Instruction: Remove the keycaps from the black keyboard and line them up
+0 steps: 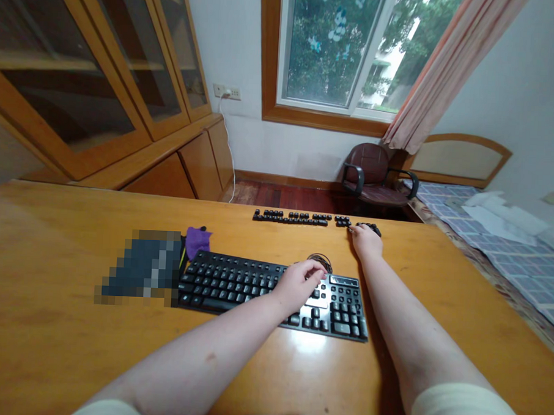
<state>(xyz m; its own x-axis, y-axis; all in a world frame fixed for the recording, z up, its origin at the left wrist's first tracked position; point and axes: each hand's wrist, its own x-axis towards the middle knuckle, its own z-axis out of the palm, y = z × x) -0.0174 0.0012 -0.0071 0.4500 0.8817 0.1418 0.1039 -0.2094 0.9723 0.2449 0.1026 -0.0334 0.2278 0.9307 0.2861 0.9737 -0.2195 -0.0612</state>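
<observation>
On wooden desk [261,369], half-curls left hand [300,284] over left-to-right keyboard [241,283], right hand [366,241] at far-right keycaps [375,229]; cannot tell right's opening, either's hold.

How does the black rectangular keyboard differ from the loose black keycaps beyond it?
The black rectangular keyboard is one large piece; the loose black keycaps are small and separate. The left hand is over the keyboard, the right hand at the keycaps' right end. Both are black.

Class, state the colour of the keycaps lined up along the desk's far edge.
The keycaps are black, seen in the head view.
</observation>
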